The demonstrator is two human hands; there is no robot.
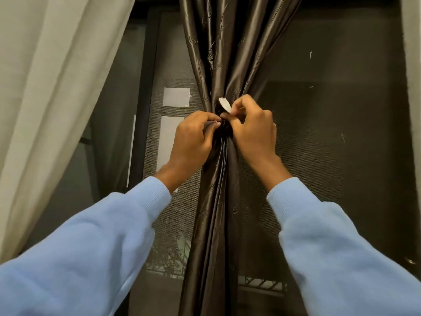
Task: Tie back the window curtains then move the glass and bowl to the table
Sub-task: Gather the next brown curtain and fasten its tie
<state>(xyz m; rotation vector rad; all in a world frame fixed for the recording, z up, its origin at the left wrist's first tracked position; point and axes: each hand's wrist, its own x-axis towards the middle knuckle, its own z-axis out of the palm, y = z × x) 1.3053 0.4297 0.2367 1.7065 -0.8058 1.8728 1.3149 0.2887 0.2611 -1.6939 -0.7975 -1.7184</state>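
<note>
We've got the dark window (pixel 330 133) filling the view, a pale curtain (pixel 52 87) swept off to the left, and the brown satin curtain (pixel 227 53) bunched dead centre. Our left hand (pixel 193 137) has its fingers closed tight on the gathered folds; our right hand (pixel 252 128) pinches the white tie end (pixel 225 104) between thumb and forefinger. To do this well, we'd keep the bunch squeezed and pull the tie snug. Glass and bowl: not in view.
</note>
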